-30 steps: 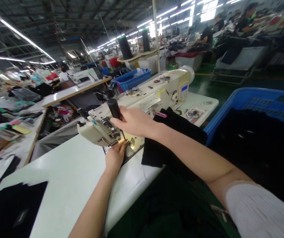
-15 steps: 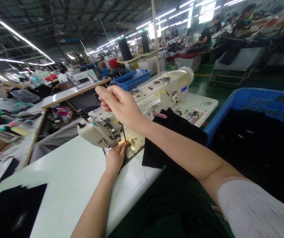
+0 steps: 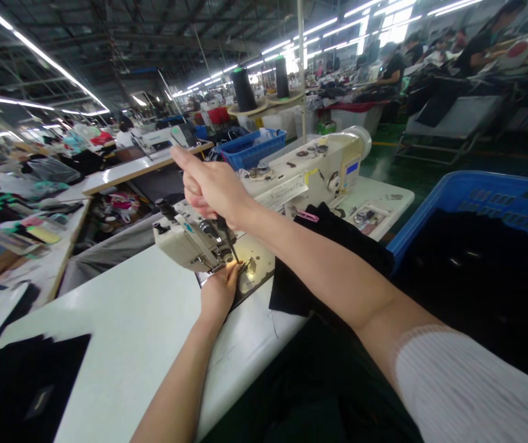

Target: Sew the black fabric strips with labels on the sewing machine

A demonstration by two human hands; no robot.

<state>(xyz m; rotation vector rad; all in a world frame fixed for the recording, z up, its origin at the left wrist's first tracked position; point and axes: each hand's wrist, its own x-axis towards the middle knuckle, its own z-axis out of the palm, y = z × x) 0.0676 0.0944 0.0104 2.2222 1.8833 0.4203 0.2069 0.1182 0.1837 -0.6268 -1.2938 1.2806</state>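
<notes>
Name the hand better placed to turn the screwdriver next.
The right hand, most likely: it grips the screwdriver at its upper end, above the sewing machine, while the left hand is down low, close to the screwdriver's lower end.

Dim overall, lit by ceiling tubes (image 3: 47, 59) and a blown-out window (image 3: 396, 31) at back. Warm glow on machine plate (image 3: 259, 266), soft sheen on desk (image 3: 153, 320). Edges stretched, smeared; black cloth (image 3: 12, 384) loses detail.

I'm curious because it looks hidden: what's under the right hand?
Under the right hand, a dark tool slants down toward a metal plate. The hand covers the tool's top, so that part can't be seen.
</notes>
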